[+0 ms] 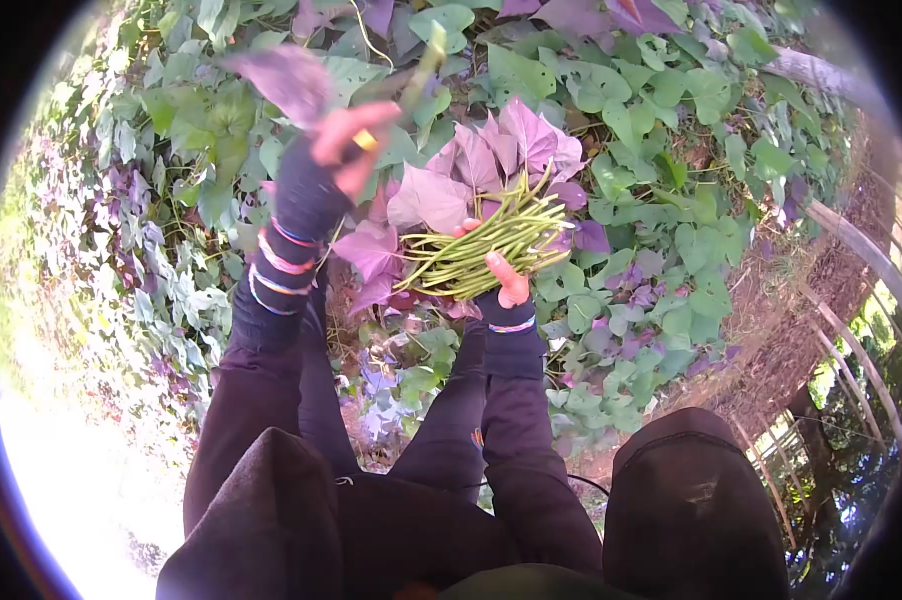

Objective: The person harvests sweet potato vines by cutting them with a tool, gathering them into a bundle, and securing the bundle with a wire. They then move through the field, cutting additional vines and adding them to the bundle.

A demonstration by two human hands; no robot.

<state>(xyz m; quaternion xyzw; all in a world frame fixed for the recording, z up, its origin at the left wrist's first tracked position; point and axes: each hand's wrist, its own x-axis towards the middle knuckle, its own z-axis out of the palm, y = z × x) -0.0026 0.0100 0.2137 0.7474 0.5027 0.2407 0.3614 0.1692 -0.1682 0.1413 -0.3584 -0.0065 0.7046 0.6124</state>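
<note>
My right hand (pixel 511 285) is closed around a thick bundle of sweet potato leaves, its thumb across the green stalks (pixel 496 235). The bundle's purplish leaf undersides (pixel 501 150) fan out behind and to the left of the stalks. Up and to the left, my left hand (pixel 351 140) is blurred by motion, with something yellow on a finger. Its fingers appear closed on a sweet potato leaf (pixel 286 85), purplish and also blurred, with a green stalk end (pixel 426 65) showing on the other side. Coloured bands (pixel 286 260) circle my left sleeve.
Dense green and purple vines (pixel 671 110) cover the ground ahead and to both sides. Bare brown soil (pixel 771 340) and pale curved poles (pixel 856 240) lie to the right. My dark-clothed legs (pixel 441 430) stand among the leaves.
</note>
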